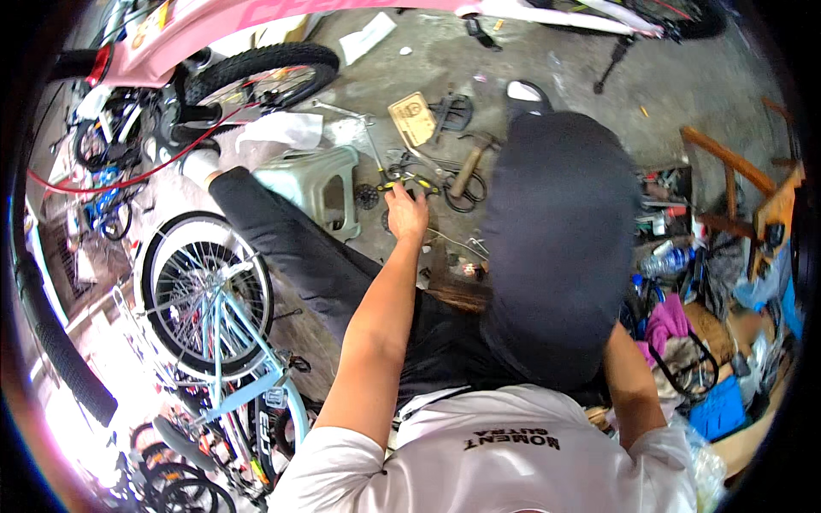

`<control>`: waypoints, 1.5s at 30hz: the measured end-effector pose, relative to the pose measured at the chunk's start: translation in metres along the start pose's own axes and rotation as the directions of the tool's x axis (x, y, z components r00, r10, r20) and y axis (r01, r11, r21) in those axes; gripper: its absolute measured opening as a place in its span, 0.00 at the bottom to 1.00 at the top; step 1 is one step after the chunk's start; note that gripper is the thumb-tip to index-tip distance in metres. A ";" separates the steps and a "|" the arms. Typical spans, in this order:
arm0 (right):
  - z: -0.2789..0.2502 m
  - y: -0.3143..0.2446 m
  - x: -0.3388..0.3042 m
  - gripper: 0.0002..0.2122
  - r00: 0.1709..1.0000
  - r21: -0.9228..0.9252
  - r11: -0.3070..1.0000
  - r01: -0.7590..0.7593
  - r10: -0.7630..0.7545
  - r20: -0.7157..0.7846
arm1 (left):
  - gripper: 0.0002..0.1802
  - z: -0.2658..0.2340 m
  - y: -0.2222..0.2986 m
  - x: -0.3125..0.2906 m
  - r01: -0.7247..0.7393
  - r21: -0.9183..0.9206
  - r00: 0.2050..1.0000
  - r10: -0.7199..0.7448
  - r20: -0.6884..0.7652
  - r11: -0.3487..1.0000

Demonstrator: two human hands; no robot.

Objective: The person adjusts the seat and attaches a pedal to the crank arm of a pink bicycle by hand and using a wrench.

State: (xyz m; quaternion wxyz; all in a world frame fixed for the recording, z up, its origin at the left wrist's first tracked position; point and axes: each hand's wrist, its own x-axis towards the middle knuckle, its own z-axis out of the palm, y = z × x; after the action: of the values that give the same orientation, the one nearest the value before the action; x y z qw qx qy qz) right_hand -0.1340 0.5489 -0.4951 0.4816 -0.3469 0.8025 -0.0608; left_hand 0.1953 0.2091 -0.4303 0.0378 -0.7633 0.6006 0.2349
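Note:
My left hand point(407, 215) reaches down to the floor between my legs. Its fingers are closed around the yellow-and-black handles of a pliers-like tool point(421, 181); the jaws are hard to make out. Just right of it lie a hammer point(466, 171) with a wooden handle and a coil of black cable point(472, 195). A long silver wrench point(375, 144) rests beyond, and a small dark toothed disc point(366, 197) is at the left. My right arm point(631, 385) goes down beside my raised right knee, which hides the right hand.
A pale plastic stool point(321, 175) stands left of the tools. A pink bicycle frame point(214, 34) crosses the top, and a light blue bicycle point(248, 342) lies at left. Cardboard point(412, 120) is on the floor. Tool trays point(663, 201), a bottle point(667, 261) and a wooden frame point(727, 162) crowd the right.

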 end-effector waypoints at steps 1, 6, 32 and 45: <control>0.001 -0.004 -0.011 0.18 0.998 0.043 0.997 -0.068 0.068 0.008 | 0.31 0.003 0.004 0.013 0.017 0.011 1.000 -0.017 -0.002 1.000; 0.003 -0.024 -0.025 0.20 0.986 0.093 0.984 -0.150 0.142 0.091 | 0.34 0.007 -0.014 0.054 0.140 0.036 0.990 -0.139 -0.012 0.990; -0.067 -0.186 -0.008 0.15 0.959 0.958 0.162 -0.235 -0.123 0.256 | 0.29 -0.004 0.114 -0.099 -0.223 -0.474 0.475 0.519 0.710 0.852; -0.113 -0.093 -0.024 0.08 0.860 0.998 0.060 0.010 0.508 -0.039 | 0.19 -0.284 0.180 -0.013 -0.674 -0.527 0.723 0.606 -0.331 0.517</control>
State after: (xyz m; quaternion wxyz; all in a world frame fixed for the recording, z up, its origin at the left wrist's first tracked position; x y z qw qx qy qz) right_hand -0.1726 0.4670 -0.3783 0.4213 0.2300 0.6783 -0.5564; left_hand 0.1136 0.0745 -0.1327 -0.3336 -0.4670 0.7287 0.3735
